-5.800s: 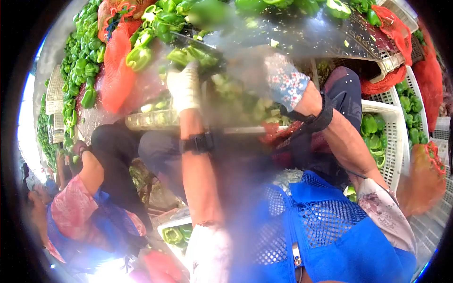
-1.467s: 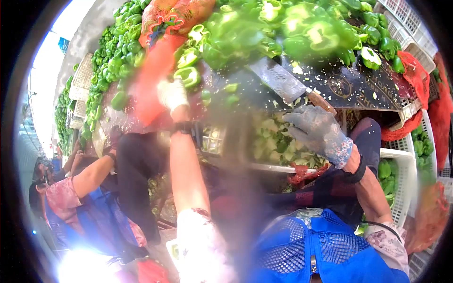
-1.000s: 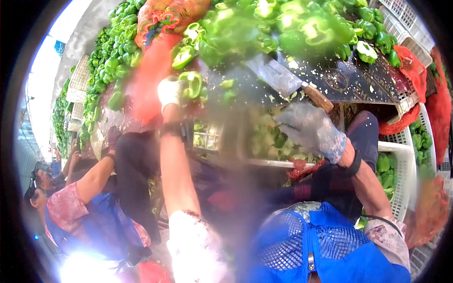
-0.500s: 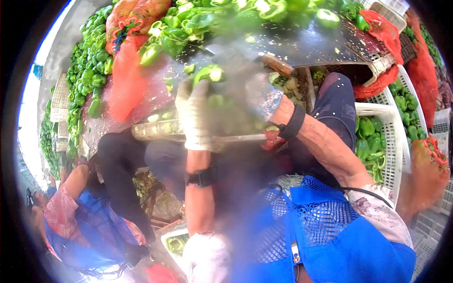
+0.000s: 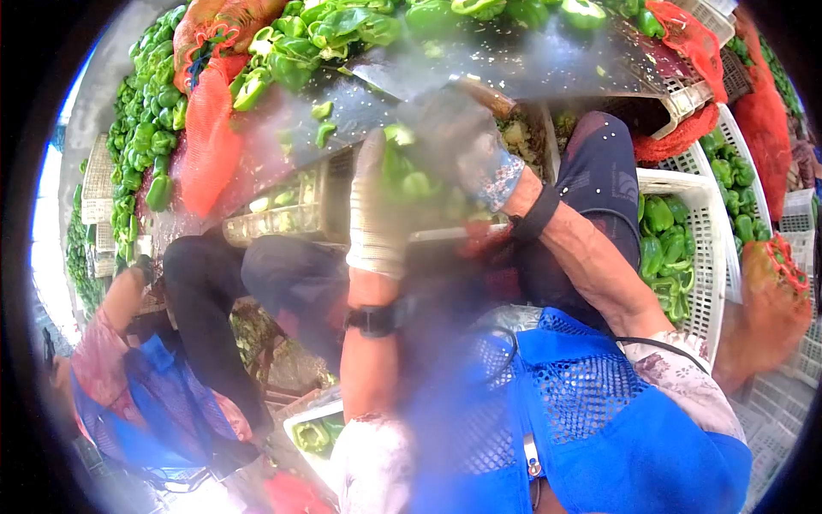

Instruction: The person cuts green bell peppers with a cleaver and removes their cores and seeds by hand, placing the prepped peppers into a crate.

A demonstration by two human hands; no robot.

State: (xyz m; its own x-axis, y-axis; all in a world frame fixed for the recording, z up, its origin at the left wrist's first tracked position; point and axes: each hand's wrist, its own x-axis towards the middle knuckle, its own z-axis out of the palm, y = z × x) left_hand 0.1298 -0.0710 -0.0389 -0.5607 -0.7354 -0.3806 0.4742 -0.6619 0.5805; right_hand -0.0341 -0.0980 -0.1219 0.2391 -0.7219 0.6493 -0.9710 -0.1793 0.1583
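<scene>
My left hand (image 5: 375, 214), in a white glove, is closed around a green bell pepper (image 5: 417, 183) between my two hands. A pale cut part of the pepper shows near the fingertips. My right hand (image 5: 469, 150), in a grey glove with a floral cuff, is closed on a knife (image 5: 488, 97). Its brown wooden handle sticks out to the right of the fingers, and a grey blade points left. A lens smear blurs the fingers and part of the pepper. Small green pepper scraps (image 5: 324, 133) lie on the dark work surface (image 5: 282, 141) beyond my left hand.
Cut peppers (image 5: 351, 30) are heaped at the back. Red mesh sacks (image 5: 210, 141) stand left and right. A pale crate (image 5: 317, 201) sits under the table edge; a white crate (image 5: 706, 257) holds peppers on the right. Another person (image 5: 154, 403) sits at the left.
The view has shifted, so the table appears higher and further left. My left hand has moved slightly right, closer to my right hand, and its fingers point more upward. The pepper remains between them.
</scene>
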